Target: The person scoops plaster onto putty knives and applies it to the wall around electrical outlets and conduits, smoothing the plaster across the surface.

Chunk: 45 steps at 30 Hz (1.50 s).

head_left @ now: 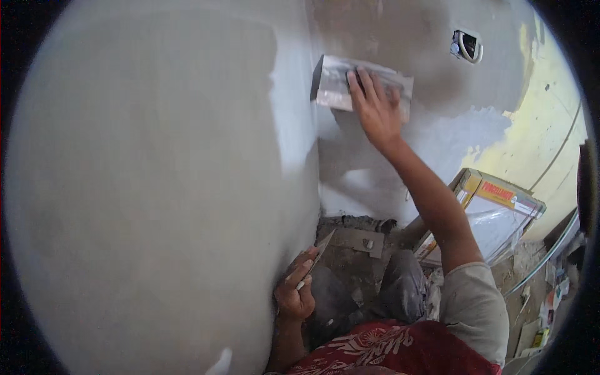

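My right hand point(378, 112) reaches up and forward, its fingers wrapped over a wide, flat metal plastering trowel point(334, 81). The trowel lies against the far wall point(375, 28), with its left end close to the inside corner. Low beside the left wall point(156, 162), my left hand point(295, 294) is closed on the handle of a putty knife point(322, 245), whose thin blade tilts up and to the right. A pale, smooth strip of filler point(292, 119) runs down the left wall along the corner, and a whitish patch covers part of the far wall.
An open electrical box point(465, 45) with a white cable loop sits in the far wall. A wrapped cardboard pack point(500, 209) leans against that wall at right. A thin hose point(545, 256) and scattered debris lie beyond it. A flat board piece point(356, 239) rests on the floor near the corner.
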### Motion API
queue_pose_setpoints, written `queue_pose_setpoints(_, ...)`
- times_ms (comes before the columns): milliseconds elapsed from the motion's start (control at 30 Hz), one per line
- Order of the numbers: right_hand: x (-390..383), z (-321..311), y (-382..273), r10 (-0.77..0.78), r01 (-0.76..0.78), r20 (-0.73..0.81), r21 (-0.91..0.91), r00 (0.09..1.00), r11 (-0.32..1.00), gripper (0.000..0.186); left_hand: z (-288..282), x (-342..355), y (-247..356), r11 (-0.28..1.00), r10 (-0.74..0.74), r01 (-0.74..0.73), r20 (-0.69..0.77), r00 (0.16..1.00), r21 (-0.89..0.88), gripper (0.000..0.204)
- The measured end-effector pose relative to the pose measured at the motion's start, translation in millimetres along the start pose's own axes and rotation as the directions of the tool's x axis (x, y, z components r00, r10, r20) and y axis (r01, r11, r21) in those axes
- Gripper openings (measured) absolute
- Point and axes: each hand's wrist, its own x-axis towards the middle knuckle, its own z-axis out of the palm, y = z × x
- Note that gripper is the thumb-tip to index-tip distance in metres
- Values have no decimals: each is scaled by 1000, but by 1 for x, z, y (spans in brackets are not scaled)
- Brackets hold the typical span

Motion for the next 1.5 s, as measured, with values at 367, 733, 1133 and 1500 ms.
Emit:
queue_pose_setpoints(367, -153, 70, -56, -264, 278, 306, -5, 915, 960, 58, -4, -2, 6, 998, 10, -11, 19, 1000, 56, 25)
queue_pose_setpoints(733, -102, 2, -19, -211, 228, 186, -70, 960, 971, 54, 12, -1, -8, 998, -15, 15, -7, 1000, -60, 26)
queue_pose_setpoints(1133, -61, 42, -8, -153, 141, 120, 97, 981, 985, 51, 8, -5, -11, 1000, 18, -18, 2, 1000, -5, 27)
queue_pose_setpoints(1500, -234, 45, -57, -324, 218, 642, 240, 695, 946, 60, 10, -17, -2, 952, -283, 285, -28, 959, 113, 31)
